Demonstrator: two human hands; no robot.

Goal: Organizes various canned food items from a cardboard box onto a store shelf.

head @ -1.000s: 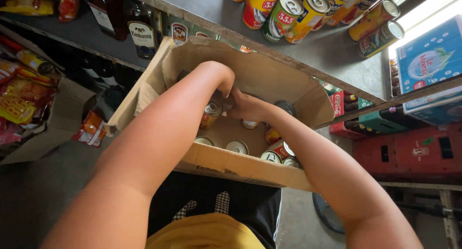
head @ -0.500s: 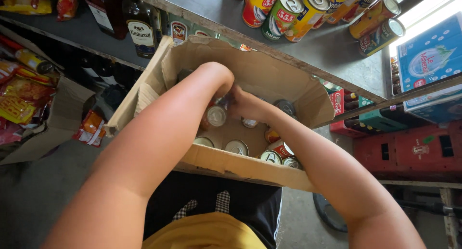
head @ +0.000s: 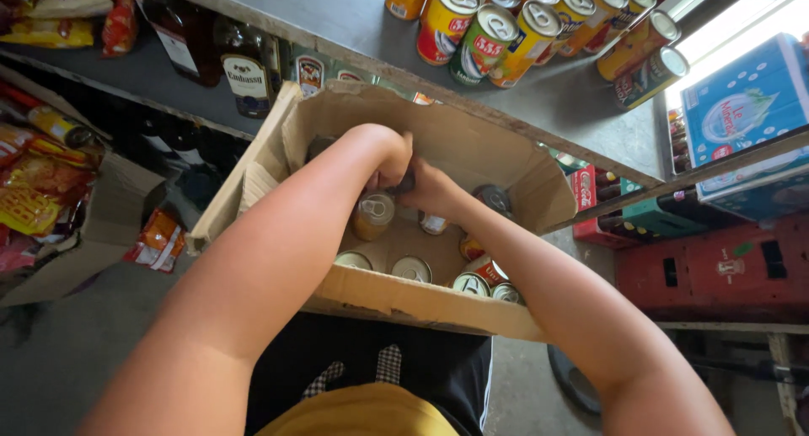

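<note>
Shop shelf [head: 354, 23] overhead, cardboard box [head: 404, 297] below it. Both hands inside: left hand [head: 383, 158] now clamped on an orange can [head: 373, 215], lifted clear of the cans on the box floor since a second ago. Right hand [head: 430, 187] beside it, finger state hidden.

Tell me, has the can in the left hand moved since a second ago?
Yes. The can under the left hand has tipped upright and risen slightly against the cardboard box; its top now faces up.
</note>
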